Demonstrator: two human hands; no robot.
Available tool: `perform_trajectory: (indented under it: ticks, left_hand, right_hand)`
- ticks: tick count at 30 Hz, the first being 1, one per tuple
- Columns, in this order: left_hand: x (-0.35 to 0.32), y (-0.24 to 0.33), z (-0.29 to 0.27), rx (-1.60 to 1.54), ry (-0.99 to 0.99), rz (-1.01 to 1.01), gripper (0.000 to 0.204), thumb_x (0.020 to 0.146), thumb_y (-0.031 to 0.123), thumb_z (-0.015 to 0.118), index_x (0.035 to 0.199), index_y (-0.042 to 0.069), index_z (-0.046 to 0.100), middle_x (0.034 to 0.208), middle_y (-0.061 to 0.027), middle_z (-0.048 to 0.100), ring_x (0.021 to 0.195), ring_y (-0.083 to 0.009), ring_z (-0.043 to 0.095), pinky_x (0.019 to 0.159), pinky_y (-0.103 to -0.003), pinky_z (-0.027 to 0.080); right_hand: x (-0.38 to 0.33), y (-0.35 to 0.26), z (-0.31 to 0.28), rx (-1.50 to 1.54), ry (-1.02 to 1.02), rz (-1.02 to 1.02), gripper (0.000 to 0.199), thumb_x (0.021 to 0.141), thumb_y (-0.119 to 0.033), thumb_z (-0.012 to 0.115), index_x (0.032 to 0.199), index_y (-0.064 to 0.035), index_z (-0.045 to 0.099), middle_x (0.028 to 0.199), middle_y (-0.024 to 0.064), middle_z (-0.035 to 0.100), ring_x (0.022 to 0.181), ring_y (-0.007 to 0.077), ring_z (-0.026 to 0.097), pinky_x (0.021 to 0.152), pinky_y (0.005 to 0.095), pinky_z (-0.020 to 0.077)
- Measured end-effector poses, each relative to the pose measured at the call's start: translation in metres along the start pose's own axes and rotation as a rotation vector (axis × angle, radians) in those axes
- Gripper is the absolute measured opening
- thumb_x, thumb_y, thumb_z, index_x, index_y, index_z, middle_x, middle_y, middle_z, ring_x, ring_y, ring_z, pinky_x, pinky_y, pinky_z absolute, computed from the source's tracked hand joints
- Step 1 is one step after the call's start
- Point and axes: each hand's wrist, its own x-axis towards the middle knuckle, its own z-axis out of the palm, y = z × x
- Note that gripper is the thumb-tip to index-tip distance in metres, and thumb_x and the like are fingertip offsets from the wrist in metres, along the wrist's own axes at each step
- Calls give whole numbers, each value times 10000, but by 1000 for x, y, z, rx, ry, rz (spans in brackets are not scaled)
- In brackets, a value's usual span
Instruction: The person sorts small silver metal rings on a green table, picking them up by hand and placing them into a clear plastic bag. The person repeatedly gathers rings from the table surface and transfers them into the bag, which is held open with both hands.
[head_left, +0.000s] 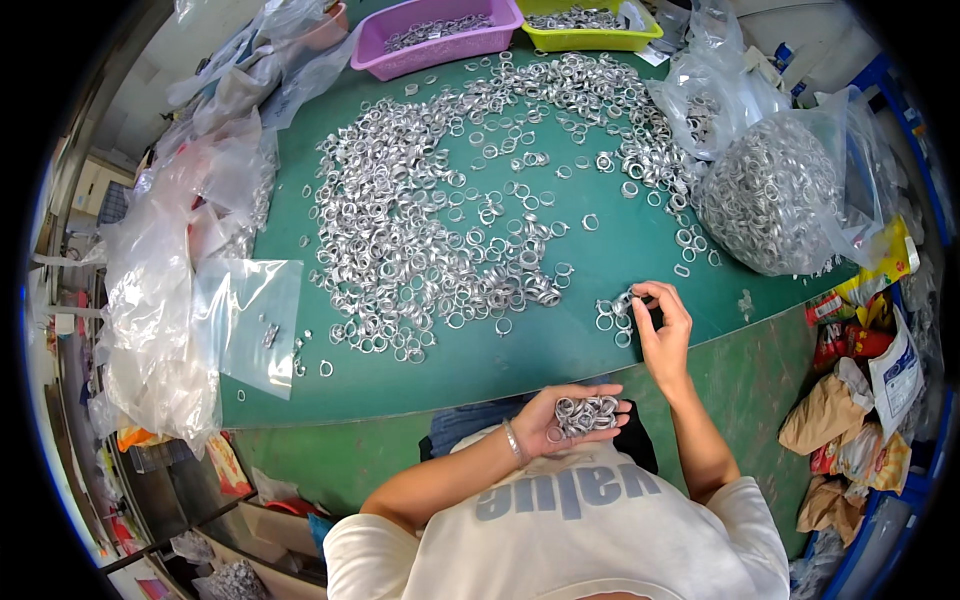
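L hand (545,414): palm up, cupped but not closed, bearing a heap of silver-coloured metal rings (587,414) at the near side, just off the surface's near edge. R hand (664,328): over the green flat-topped surface (560,365), thumb + forefinger close tog. at a small loose cluster of silver-coloured metal rings (621,322); can't tell if a ring is pinched.

Key relation: cluster lies immed. L of R fingertips, far & slightly R of the L palm. R hand much nearer. Cluster runs approx. far-to-near; indiv. rings round, so no clear long axis.

Surroundings: big sprawling pile of silver-coloured metal rings (390,250) to the L and far, w/ a gap betw. it and the cluster. Bulging clear plastic bag of rings (770,195) far R. Purple plastic bin (455,54) and yellow-green plastic bin (590,42) at far edge, both w/ rings. Flat clear plastic bag (255,315) near L.
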Motion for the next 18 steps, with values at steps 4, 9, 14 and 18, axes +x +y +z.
perform_trajectory:
  ticks: [4, 9, 14, 18]
  left_hand:
    - [-5, 8, 51, -78, 36, 171, 382, 870, 134, 502, 1223, -12, 486, 1193, -218, 531, 1090, -335, 543, 984, -447, 427]
    - [23, 50, 165, 51, -204, 380, 359, 847, 114, 499, 1189, 3, 488, 1153, -200, 547, 1063, -329, 555, 960, -454, 441]
    - [78, 64, 311, 179, -342, 544, 275, 838, 125, 484, 1096, 35, 513, 1056, -188, 574, 1034, -330, 566, 974, -478, 417]
    - [134, 50, 373, 269, -354, 593, 241, 823, 194, 484, 1024, 69, 532, 872, -123, 582, 808, -255, 577, 847, -403, 455]
  right_hand:
    - [-1, 9, -3, -32, 50, -32, 139, 770, 18, 610, 907, -4, 620, 944, 115, 590, 857, 218, 553, 720, 303, 448]
    - [-4, 8, 6, -48, 76, -67, 307, 662, -3, 662, 962, -5, 598, 1029, 136, 538, 971, 327, 494, 841, 385, 420]
    - [-1, -3, -1, -299, 37, -208, 283, 735, -129, 703, 964, -1, 596, 1080, 150, 508, 1045, 341, 472, 872, 404, 411]
    - [-2, 0, -1, -303, 40, -185, 267, 751, -149, 695, 954, -7, 595, 1085, 151, 502, 1042, 340, 472, 867, 411, 412]
